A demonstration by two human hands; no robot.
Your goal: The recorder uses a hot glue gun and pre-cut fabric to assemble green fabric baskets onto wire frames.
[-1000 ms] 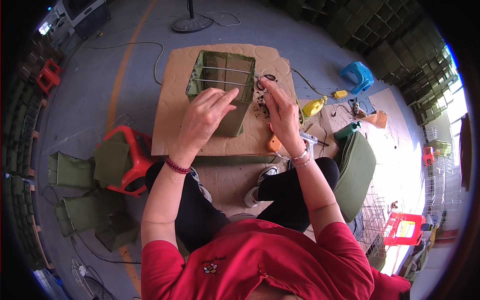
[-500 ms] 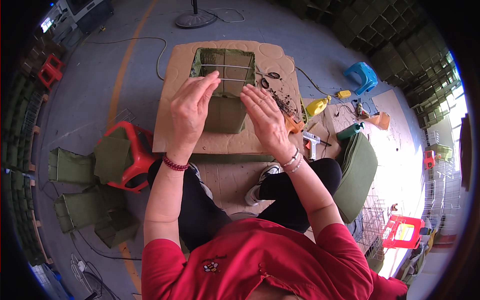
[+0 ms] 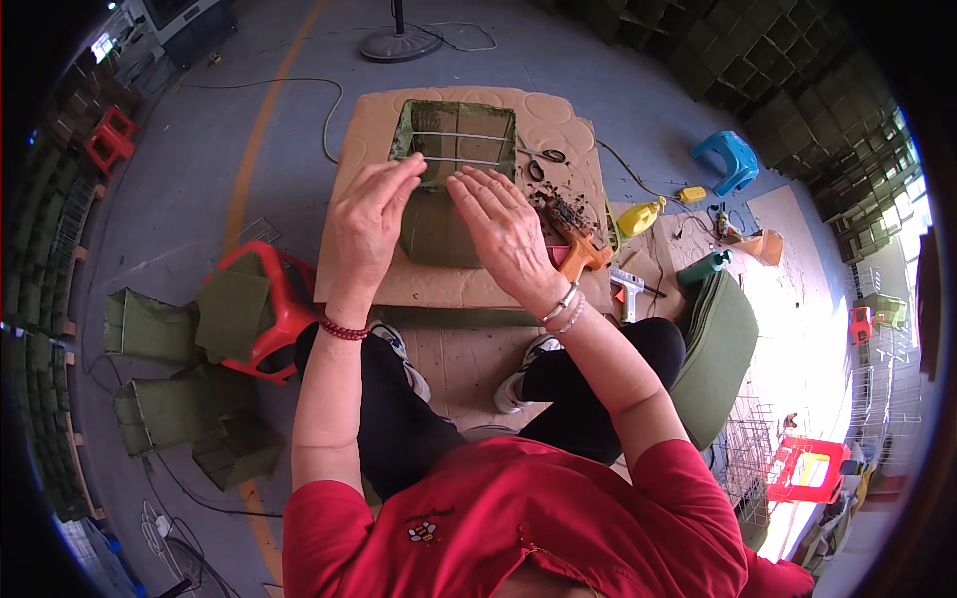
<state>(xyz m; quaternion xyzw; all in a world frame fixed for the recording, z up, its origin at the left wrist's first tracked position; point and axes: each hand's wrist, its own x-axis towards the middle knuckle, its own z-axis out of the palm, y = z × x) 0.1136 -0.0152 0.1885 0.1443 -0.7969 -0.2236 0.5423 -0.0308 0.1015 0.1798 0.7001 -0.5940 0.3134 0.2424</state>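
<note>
An open-topped green fabric box [image 3: 439,231] stands on the cardboard-covered work surface, two thin metal wires crossing its opening. My left hand [image 3: 374,214] hovers over the near left corner of the box, fingers stretched forward and held together. Over the near right part is my right hand [image 3: 501,231], its fingers extended fairly flat and angled inward. A gap separates the hands, and no held object shows in either one. Whether the fingertips touch the rim, I cannot tell. To the right lie an orange glue gun [image 3: 582,257] and black-handled scissors [image 3: 546,156].
Dark scraps [image 3: 566,214] litter the cardboard [image 3: 351,269]. Further right are a yellow bottle [image 3: 640,216], a white glue gun [image 3: 627,290] and stacked green fabric sheets [image 3: 720,349]. A red stool [image 3: 289,309] and several green boxes [image 3: 159,414] are at left; a blue stool [image 3: 728,159] stands far right.
My right hand has moved left, closer to my left hand, uncovering more of the orange glue gun. The whole view has shifted slightly. The box keeps its place on the cardboard.
</note>
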